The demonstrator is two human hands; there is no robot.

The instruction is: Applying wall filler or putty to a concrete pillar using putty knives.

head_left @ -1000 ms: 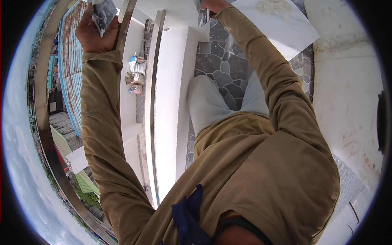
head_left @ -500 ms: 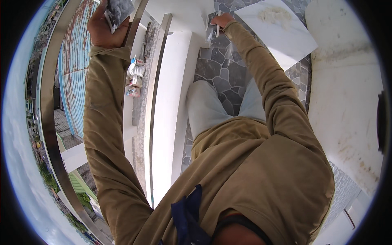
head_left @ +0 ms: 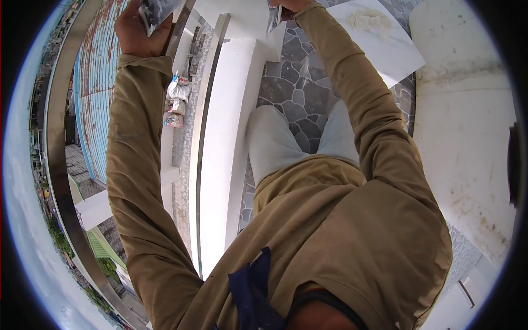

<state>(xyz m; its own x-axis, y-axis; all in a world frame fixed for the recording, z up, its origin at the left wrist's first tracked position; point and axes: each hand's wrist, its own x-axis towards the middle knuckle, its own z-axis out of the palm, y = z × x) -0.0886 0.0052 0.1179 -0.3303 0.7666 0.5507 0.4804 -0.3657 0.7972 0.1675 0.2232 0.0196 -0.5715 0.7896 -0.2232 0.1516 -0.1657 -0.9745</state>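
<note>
At the upper left, my left hand (head_left: 142,34) is closed around a flat grey plate (head_left: 159,12) smeared with white paste. The top of that plate is cut off by the picture's edge. My right hand (head_left: 292,5) is at the top middle, only partly in view, with its fingers closed on a flat scraper (head_left: 274,20). The scraper's blade has whitish smears and stands close to the white wall (head_left: 247,19). Both forearms reach up and away from me, well apart.
Metal rails (head_left: 208,115) run beside a low white wall (head_left: 228,137) on my left. Beyond them lie several bags (head_left: 177,102) and a rusty corrugated roof (head_left: 102,82). A white board (head_left: 379,41) rests on the stone-patterned floor (head_left: 283,91). A pale rounded surface (head_left: 462,121) stands right.
My right hand has moved up and slightly left with the scraper, partly out of the picture. My left hand keeps its hold on the plate. The view has shifted slightly.
</note>
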